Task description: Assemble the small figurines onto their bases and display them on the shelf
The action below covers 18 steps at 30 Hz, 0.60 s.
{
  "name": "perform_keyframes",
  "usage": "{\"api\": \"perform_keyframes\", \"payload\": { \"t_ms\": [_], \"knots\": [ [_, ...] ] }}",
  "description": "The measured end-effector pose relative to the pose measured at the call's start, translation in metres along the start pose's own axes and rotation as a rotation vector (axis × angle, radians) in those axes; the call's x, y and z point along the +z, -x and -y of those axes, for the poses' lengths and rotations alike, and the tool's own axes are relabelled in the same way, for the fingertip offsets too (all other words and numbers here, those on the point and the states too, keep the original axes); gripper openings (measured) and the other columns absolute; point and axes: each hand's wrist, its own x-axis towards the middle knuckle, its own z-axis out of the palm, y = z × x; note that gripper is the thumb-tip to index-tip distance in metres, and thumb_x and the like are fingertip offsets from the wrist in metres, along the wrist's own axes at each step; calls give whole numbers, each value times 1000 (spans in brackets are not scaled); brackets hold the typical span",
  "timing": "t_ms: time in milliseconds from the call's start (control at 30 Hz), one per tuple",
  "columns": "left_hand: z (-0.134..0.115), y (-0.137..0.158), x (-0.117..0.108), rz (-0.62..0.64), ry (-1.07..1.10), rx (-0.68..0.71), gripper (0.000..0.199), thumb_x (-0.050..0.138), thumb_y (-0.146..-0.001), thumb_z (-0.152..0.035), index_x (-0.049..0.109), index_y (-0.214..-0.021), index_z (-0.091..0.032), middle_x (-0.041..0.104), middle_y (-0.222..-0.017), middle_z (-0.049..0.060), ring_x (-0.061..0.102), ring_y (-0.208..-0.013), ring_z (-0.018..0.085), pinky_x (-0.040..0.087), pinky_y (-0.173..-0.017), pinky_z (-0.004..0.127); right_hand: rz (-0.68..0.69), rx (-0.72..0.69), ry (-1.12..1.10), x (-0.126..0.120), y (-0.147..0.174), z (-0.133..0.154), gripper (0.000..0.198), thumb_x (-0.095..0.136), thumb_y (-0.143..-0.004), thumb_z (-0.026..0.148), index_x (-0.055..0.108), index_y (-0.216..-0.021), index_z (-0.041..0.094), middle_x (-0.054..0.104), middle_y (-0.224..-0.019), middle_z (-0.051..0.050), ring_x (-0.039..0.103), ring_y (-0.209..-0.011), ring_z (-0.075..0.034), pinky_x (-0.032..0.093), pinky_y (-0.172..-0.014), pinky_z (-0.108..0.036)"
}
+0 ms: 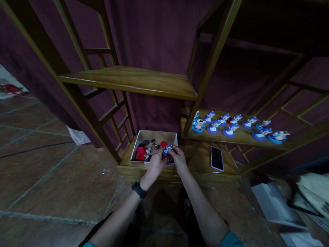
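Note:
Between my two hands, over the right part of a shallow cardboard box (138,140), is a small figurine (168,150) in blue-purple and white. My left hand (157,161) pinches it from the left, with a dark band on that wrist. From the other side my right hand (179,157) grips it by the fingertips. Inside the box lie loose red discs (140,150), a dark disc (146,142) and several small figure parts. The figurine's lower part is partly covered by my fingers.
Several purple-and-white figurines (230,130) and a few blue-based ones (278,137) stand on the wooden shelf at the right. A phone (217,158) lies on the lower board. Another wooden shelf (128,79) juts out above the box. White boxes (275,202) sit on the floor at right.

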Motion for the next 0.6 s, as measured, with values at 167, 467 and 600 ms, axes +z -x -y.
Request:
{"api": "perform_keyframes", "payload": {
  "t_ms": [167, 467, 600],
  "knots": [
    [-2, 1, -1, -26, -67, 52, 46, 53, -73, -8, 50, -117, -19, 58, -110, 10, 56, -101, 24, 45, -88, 38, 26, -15, 15, 1, 2, 1, 33, 63, -66, 34, 65, -96, 20, 68, -92, -2, 60, -84, -17, 48, -79, -30],
    [-6, 5, -3, 0, -228, 57, 50, 47, -73, -3, 43, -120, -18, 50, -113, 11, 54, -102, 24, 45, -87, 37, 50, -45, 35, 1, 1, -1, 32, 62, -66, 29, 65, -96, 21, 67, -95, -2, 59, -89, -18, 44, -86, -33],
    [-11, 8, -4, 56, -336, 32, 51, 44, -74, -2, 40, -122, -19, 46, -117, 12, 56, -98, 22, 47, -80, 33, 74, -21, 36, 2, 2, 0, 34, 62, -64, 27, 64, -98, 21, 67, -96, -2, 60, -88, -18, 44, -85, -33]
  ]
}}
